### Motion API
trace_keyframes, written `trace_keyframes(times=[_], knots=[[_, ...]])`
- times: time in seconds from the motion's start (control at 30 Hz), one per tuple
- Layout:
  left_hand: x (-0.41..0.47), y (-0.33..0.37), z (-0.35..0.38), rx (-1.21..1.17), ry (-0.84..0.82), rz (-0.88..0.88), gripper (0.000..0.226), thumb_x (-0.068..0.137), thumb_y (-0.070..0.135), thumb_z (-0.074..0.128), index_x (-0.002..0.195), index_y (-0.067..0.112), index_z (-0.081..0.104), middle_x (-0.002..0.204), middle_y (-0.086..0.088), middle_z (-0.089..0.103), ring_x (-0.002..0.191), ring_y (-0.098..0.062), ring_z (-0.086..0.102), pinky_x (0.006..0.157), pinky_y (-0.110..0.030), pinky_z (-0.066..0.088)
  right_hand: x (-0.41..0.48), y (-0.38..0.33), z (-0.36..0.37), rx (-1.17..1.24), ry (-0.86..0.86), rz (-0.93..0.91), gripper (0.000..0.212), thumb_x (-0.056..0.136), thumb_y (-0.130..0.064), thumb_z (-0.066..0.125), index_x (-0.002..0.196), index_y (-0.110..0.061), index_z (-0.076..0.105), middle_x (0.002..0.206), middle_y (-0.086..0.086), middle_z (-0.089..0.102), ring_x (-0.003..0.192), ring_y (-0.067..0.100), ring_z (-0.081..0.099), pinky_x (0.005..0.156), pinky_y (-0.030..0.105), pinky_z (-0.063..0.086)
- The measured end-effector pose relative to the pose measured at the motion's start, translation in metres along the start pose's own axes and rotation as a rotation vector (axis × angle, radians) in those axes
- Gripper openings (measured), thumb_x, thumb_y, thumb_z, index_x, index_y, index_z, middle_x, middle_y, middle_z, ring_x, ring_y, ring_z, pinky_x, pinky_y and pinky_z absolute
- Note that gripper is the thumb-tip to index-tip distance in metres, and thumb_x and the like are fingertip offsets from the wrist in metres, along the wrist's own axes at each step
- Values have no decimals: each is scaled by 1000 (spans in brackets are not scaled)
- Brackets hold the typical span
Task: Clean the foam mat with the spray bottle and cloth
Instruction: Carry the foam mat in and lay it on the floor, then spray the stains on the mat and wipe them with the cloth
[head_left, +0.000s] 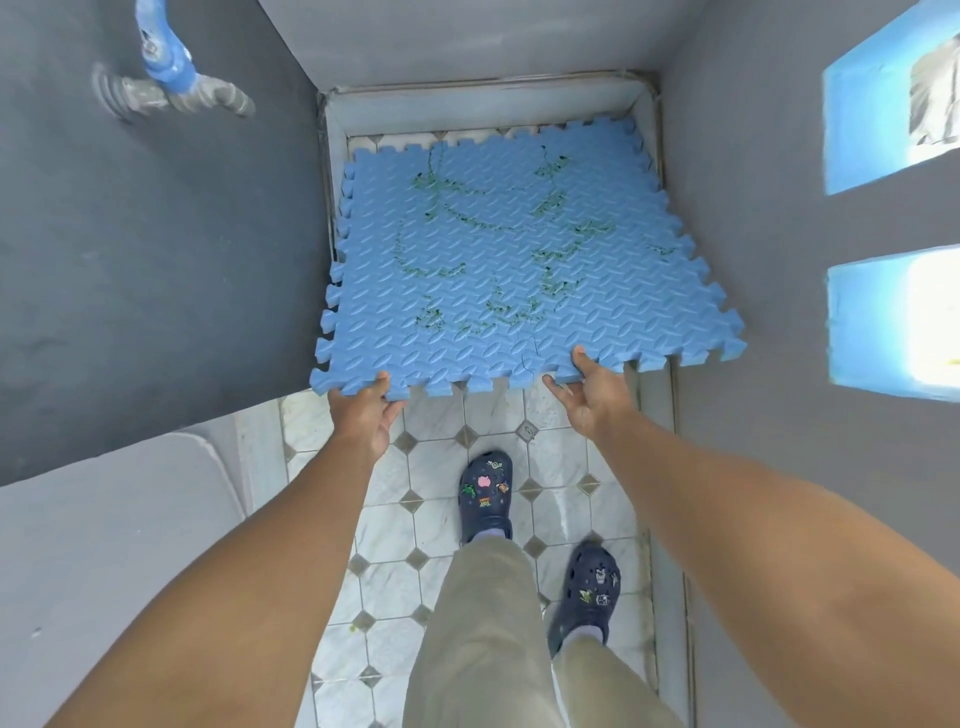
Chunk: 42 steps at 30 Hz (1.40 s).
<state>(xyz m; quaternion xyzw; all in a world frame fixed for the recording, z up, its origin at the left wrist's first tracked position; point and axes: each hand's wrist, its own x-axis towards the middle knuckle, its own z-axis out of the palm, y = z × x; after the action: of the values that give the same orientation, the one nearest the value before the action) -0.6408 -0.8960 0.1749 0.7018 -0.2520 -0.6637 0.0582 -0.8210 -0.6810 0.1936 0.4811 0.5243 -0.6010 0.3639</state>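
— Well, is there any writing to read?

— Only on your clogs. A charm (484, 503) on the front clog (485, 470) shows yellow letters that look like "TOY". The charms on the rear clog (589, 587) are too small to read.

— Right, count things off for me.

— You have one mat (498, 306), blue and puzzle-toothed all round, with green marks (550, 254) smeared across its middle. Add two hands, two clogs, one tap (171, 78) on the left wall (156, 234), and two bright openings (883, 114) in the right wall (753, 208).

— And my fingers?

— Your left hand (362, 415) grips the mat's near edge close to its left corner, thumb on top and fingers curled beneath. Your right hand (589, 397) grips the same edge further right, thumb on top and fingers underneath.

— Where does the mat sit?

— You hold its near edge up off the floor (436, 483), while its far edge is down by the curb (483, 111) at the back. Its right teeth touch the right wall, and its left edge runs just beside the left wall. Open tiles lie on your side of the mat, a narrow strip between the walls, round your feet.
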Motion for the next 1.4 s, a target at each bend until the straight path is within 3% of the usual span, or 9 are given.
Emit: trace_keyframes(times=[0.17, 0.33, 0.43, 0.53, 0.77, 0.9, 1.03, 1.27, 1.4], knots=[[18, -4, 15, 249, 133, -186, 52, 90, 39, 65, 133, 14, 47, 126, -1, 60, 105, -25, 65, 66, -37, 54, 17, -2, -6, -256, 60, 85, 36, 99, -22, 69, 130, -7, 62, 134, 12, 66, 112, 26, 67, 91, 48, 57], [-5, 4, 23, 437, 107, -207, 67, 91, 55, 54, 143, 15, 37, 131, -2, 49, 111, -29, 59, 93, -44, 53, -5, -11, -13, -206, 93, 130, 28, 101, -21, 64, 126, -13, 54, 137, 16, 45, 127, 32, 57, 100, 52, 55], [-32, 16, 26, 549, 53, -51, 73, 92, 53, 53, 148, 14, 27, 124, -2, 52, 110, -28, 61, 90, -47, 56, -34, -22, -14, -184, 43, 37, 44, 103, -12, 57, 146, -12, 48, 142, 11, 47, 133, 30, 53, 89, 48, 59], [-74, 49, 38, 645, -25, 177, 69, 92, 50, 55, 146, 14, 31, 126, -3, 52, 110, -29, 60, 89, -48, 55, -79, -45, -1, -206, -18, -95, 65, 102, -4, 56, 158, -22, 29, 138, 6, 55, 131, 27, 55, 94, 48, 57], [-195, 160, 92, 663, -206, 604, 26, 92, 36, 62, 113, 25, 51, 116, -2, 63, 88, -21, 64, 79, -46, 55, -216, -141, 53, -344, -250, -429, 39, 100, -9, 65, 137, -20, 55, 127, 8, 67, 113, 23, 68, 87, 43, 61], [-281, 252, 141, 585, -198, 864, 24, 90, 26, 65, 110, 18, 54, 104, -3, 64, 84, -22, 64, 76, -32, 49, -303, -212, 103, -434, -364, -673, 31, 99, -5, 64, 127, -14, 60, 105, 5, 70, 100, 21, 67, 74, 32, 61], [-364, 343, 184, 493, -143, 1159, 26, 86, 24, 69, 108, 16, 57, 95, -4, 65, 73, -14, 60, 76, -34, 50, -376, -287, 152, -510, -430, -933, 19, 98, -9, 67, 113, -20, 63, 97, 2, 67, 91, 17, 65, 70, 29, 56], [-407, 440, 241, 816, -44, 1426, 36, 83, 32, 72, 111, 18, 55, 111, 2, 60, 104, -20, 57, 88, -34, 46, -444, -397, 218, -532, -264, -1332, 33, 91, -16, 73, 118, -19, 53, 117, 2, 62, 106, 17, 59, 93, 34, 50], [-388, 475, 277, 1003, 43, 1378, 63, 76, 39, 76, 130, 17, 49, 133, -6, 52, 125, -29, 46, 99, -40, 41, -448, -456, 257, -551, -205, -1430, 64, 84, -17, 79, 138, -16, 45, 134, 3, 53, 123, 19, 51, 105, 38, 45]])
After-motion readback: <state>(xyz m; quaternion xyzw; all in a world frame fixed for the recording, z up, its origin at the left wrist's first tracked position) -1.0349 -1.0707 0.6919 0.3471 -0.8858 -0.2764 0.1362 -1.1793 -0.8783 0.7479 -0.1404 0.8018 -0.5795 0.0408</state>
